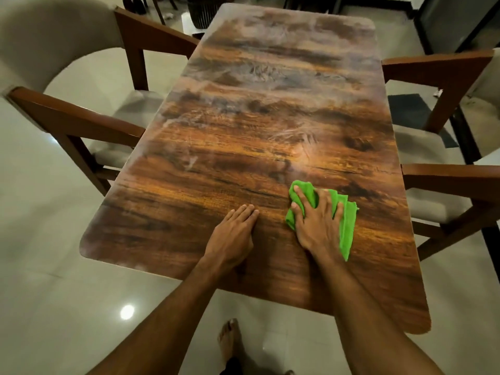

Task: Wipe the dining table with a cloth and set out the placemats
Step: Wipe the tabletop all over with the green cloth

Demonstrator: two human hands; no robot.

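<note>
Left hand (232,234) flat at 6 o'clock, fingers together, bracing; right hand (316,221), fingers splayed, presses cloth (348,231) onto worktop (243,131).

The cloth (347,226) was bright green; the surface (243,117) had orange-brown wood grain with hazy whitish smears.
</note>
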